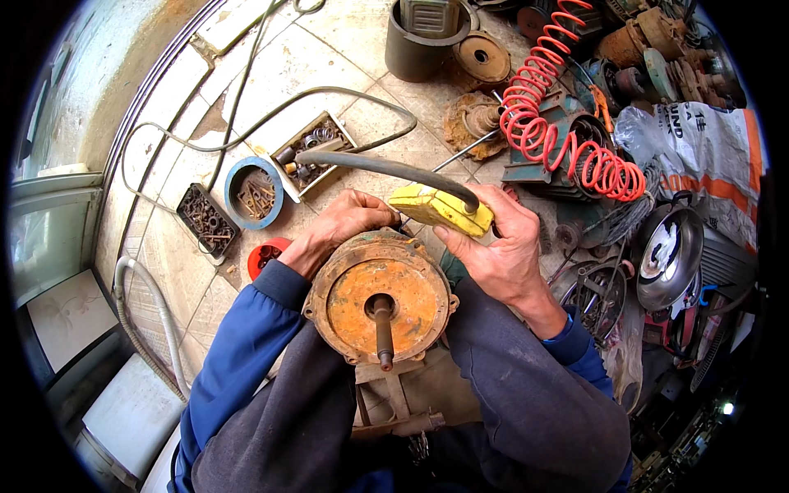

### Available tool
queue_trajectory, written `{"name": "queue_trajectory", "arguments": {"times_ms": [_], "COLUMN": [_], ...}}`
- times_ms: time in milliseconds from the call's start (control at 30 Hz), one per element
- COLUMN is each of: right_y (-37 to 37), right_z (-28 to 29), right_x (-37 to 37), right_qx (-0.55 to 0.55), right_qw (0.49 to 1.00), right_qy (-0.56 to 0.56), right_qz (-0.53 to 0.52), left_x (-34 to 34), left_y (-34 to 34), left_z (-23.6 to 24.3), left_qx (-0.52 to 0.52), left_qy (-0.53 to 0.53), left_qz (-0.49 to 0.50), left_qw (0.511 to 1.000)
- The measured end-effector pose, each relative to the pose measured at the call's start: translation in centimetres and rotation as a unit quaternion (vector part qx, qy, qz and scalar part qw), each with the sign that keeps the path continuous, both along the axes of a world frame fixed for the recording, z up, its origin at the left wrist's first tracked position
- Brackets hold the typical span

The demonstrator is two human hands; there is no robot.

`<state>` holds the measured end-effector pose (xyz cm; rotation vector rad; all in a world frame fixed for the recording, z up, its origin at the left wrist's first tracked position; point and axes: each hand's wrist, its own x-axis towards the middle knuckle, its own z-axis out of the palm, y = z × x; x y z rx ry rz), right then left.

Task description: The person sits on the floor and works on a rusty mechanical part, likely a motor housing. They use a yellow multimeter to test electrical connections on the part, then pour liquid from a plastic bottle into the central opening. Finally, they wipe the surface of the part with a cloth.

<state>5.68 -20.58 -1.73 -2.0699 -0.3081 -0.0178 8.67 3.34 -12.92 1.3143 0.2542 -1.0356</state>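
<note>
An electric motor (349,300) with a rusty orange round flange stands between my knees, its steel shaft (383,329) pointing toward me. My right hand (505,255) is closed round a yellow block-shaped thing (440,209), just beyond the motor's right side. A thick black cable (386,167) runs from this yellow block and arches to the left. At the far left edge of the motor, my left hand (349,220) has its fingers bent together. Their tips are close to the yellow block, and whatever they pinch is too small to make out.
On the tiled floor to the left stand a blue ring-shaped dish (226,193) of screws, a black tray (197,222) of hardware, a white box (345,123) and a red dish (256,263). A red coiled hose (534,107), metal parts and a steel pan (670,255) crowd the right.
</note>
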Motion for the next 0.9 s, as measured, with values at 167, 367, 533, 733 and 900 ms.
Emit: {"name": "queue_trajectory", "arguments": {"times_ms": [167, 367, 533, 733, 900], "right_y": [0.12, 0.15, 0.11, 0.17, 0.19], "right_z": [-0.17, -0.18, 0.01, -0.18, -0.08], "right_x": [-0.08, -0.1, -0.08, -0.01, -0.13], "right_qx": [0.009, 0.011, 0.003, 0.009, 0.012], "right_qw": [1.0, 1.0, 1.0, 1.0, 1.0], "right_qy": [0.002, 0.007, 0.008, 0.009, 0.012], "right_qz": [-0.004, -0.006, -0.005, -0.006, -0.009], "left_x": [-0.03, -0.02, 0.06, 0.07, -0.04], "left_y": [0.02, 0.06, 0.08, 0.07, 0.04], "left_z": [-0.19, -0.44, -0.12, -0.12, -0.31], "left_qx": [-0.006, 0.004, 0.009, 0.001, 0.003], "left_qy": [-0.003, -0.004, -0.009, -0.007, -0.01], "left_qz": [0.0, -0.004, -0.006, -0.008, -0.004], "left_qw": [1.0, 1.0, 1.0, 1.0, 1.0]}}
